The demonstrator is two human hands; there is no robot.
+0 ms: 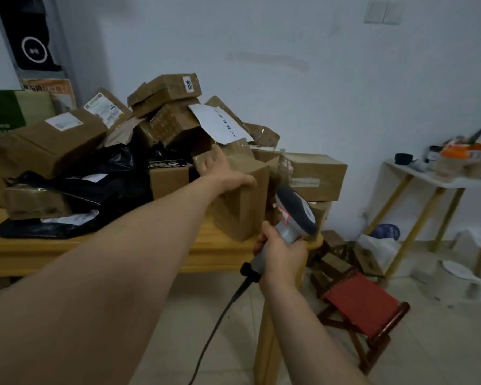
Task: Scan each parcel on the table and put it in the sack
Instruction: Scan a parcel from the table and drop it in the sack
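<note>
Left hand (220, 168) spreads over upright brown cardboard box (242, 201); right hand (281, 254) grips grey corded scanner (295, 215); heaped parcels (67, 140) beyond probably await scanning.

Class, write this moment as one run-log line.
step: reaching for next parcel | left hand: on top of upright box, grip unclear | right hand: holds scanner

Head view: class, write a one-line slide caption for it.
Left hand rests on a cardboard parcel on the heaped table; right hand holds the scanner.
</note>
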